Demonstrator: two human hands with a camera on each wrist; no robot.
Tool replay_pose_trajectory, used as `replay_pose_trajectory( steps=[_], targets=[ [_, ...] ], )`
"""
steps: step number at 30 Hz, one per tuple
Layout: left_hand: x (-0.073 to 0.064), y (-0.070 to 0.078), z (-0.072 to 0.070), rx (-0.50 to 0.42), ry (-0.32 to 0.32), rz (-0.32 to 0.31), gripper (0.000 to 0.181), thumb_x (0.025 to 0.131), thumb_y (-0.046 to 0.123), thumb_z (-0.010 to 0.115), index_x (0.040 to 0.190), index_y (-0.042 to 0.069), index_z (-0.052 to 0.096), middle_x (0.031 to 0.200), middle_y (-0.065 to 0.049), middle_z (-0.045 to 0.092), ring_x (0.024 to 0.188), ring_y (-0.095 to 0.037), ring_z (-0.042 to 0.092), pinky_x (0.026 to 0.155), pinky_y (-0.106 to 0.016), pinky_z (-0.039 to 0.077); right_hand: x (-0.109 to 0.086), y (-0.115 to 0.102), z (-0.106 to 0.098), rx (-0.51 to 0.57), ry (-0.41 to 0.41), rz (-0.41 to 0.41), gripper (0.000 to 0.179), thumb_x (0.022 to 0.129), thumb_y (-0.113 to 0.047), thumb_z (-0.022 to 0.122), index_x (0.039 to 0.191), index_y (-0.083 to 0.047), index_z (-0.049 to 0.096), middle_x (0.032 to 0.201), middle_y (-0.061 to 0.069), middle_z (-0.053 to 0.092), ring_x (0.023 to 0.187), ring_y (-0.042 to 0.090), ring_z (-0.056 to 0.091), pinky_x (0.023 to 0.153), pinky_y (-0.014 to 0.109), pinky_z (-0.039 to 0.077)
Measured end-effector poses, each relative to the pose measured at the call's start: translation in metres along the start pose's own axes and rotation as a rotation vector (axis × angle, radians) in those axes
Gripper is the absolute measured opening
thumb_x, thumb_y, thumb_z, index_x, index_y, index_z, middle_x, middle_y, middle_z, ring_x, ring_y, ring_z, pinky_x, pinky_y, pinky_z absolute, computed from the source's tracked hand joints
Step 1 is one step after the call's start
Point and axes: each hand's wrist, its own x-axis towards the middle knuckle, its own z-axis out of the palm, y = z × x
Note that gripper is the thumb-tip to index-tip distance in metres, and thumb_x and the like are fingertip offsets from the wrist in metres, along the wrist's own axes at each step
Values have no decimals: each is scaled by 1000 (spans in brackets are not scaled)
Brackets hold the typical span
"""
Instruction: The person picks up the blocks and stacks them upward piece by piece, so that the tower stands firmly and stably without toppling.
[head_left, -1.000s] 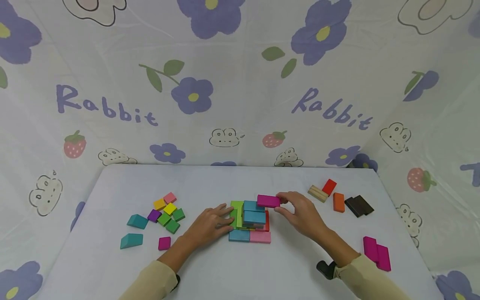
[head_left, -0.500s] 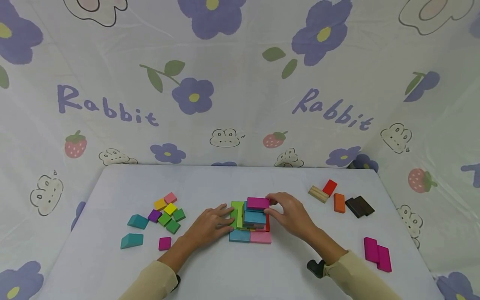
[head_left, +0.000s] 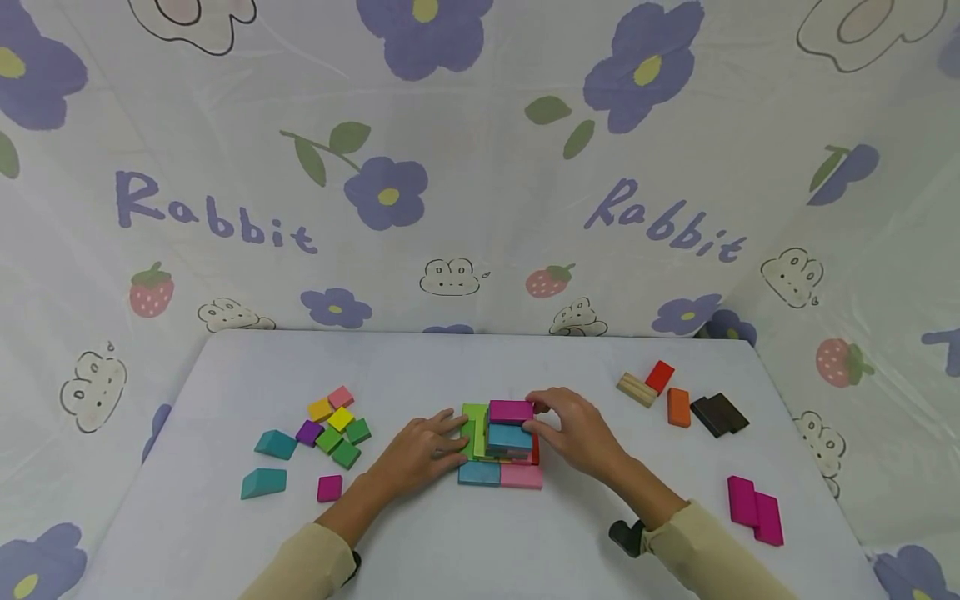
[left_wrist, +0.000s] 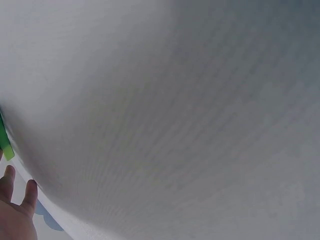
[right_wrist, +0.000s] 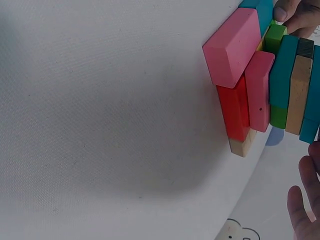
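A magenta block [head_left: 511, 412] lies across the back of the top layer of a stepped stack of coloured wooden blocks. My right hand [head_left: 581, 432] pinches its right end between thumb and fingers. A blue block [head_left: 510, 436] sits just in front of it on the stack. With fingers spread, my left hand [head_left: 422, 446] rests its fingertips against the light green block [head_left: 468, 431] on the stack's left side. In the right wrist view the layers show from the side, with a pink block [right_wrist: 235, 52] and a red block [right_wrist: 234, 112] low down; the magenta block is out of that view.
At left lie small cubes, including a purple cube [head_left: 309, 431], and two teal blocks, one teal block [head_left: 263, 482] nearer. At right are an orange block [head_left: 678, 407], dark blocks [head_left: 718, 413], a wooden block [head_left: 637, 388] and more magenta blocks [head_left: 754, 509].
My right hand has carried the magenta block left and slightly nearer, from overhanging the stack's right side onto the top layer. My left hand has stayed against the green block.
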Motion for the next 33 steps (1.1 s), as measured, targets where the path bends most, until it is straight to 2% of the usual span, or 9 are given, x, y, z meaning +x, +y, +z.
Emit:
replay_pose_trajectory(
  steps=[8, 14, 19, 25, 29, 33],
  targets=[
    [0, -1, 2, 5, 6, 12, 38, 93, 31, 72, 124, 10, 69, 143, -6, 56, 141, -32, 41, 106, -52, 43, -1, -1, -4, 7, -10, 12, 46, 86, -30, 80, 125, -11, 66, 107, 3, 69, 102, 18, 63, 86, 37, 57],
    [1, -1, 4, 6, 11, 18, 38, 93, 31, 72, 124, 11, 69, 143, -6, 56, 141, -31, 41, 106, -51, 43, -17, 13, -24, 4, 23, 31, 42, 88, -26, 78, 127, -13, 66, 111, 3, 70, 104, 19, 64, 87, 41, 57],
    [1, -2, 3, 14, 16, 25, 38, 92, 31, 73, 124, 11, 69, 143, -6, 56, 141, -32, 42, 106, -51, 44, -45, 48, -49, -13, -14, 80, 39, 87, -16, 78, 124, -10, 67, 110, 4, 71, 103, 23, 66, 88, 47, 56],
    [0, -1, 1, 12, 14, 24, 38, 92, 31, 73, 124, 11, 70, 143, -6, 56, 140, -32, 42, 106, -52, 43, -92, 97, -79, -64, -36, 157, 38, 84, -10, 80, 120, -4, 68, 103, 6, 74, 97, 27, 68, 85, 55, 54],
    [0, -1, 1, 18, 14, 24, 38, 92, 31, 72, 123, 11, 70, 142, -7, 57, 140, -32, 42, 105, -53, 43, -121, 124, -98, -102, -60, 250, 37, 85, -10, 78, 120, -3, 67, 103, 10, 74, 97, 32, 67, 83, 58, 53],
    [0, 0, 2, 23, 16, 26, 37, 92, 31, 73, 123, 10, 70, 142, -7, 57, 140, -32, 43, 105, -53, 44, -142, 145, -111, -142, -93, 365, 39, 87, -12, 76, 122, -1, 64, 106, 16, 72, 96, 35, 67, 81, 58, 54]
  ],
)
